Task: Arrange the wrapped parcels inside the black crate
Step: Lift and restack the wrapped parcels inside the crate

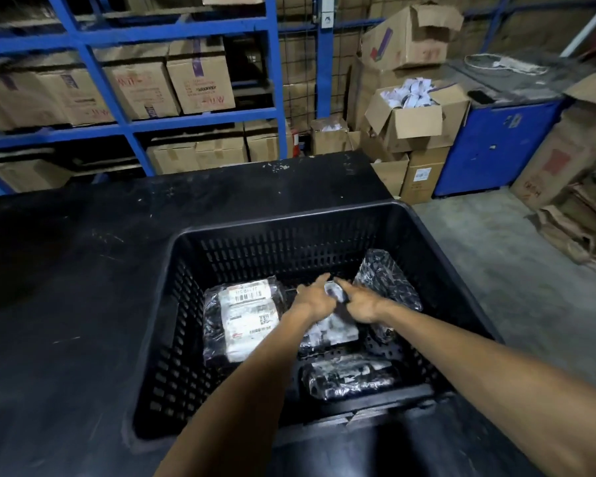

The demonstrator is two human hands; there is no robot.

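Observation:
The black slotted crate (186, 304) stands on a black table. Both my arms reach down into it. My left hand (315, 297) and my right hand (362, 302) meet at the crate's middle, both gripping a wrapped parcel (334, 330) that lies under them. A large parcel with white shipping labels (245, 318) lies flat at the left of the crate floor. Another dark wrapped parcel (387, 280) leans against the right wall. A third long parcel (350, 375) lies near the front wall, between my forearms.
The black table (66, 304) stretches to the left and behind the crate. Blue shelving (276, 63) with cardboard boxes fills the back. Open cartons (413, 118) and a blue cabinet (496, 142) stand at the back right, flattened cardboard (578, 215) on the concrete floor.

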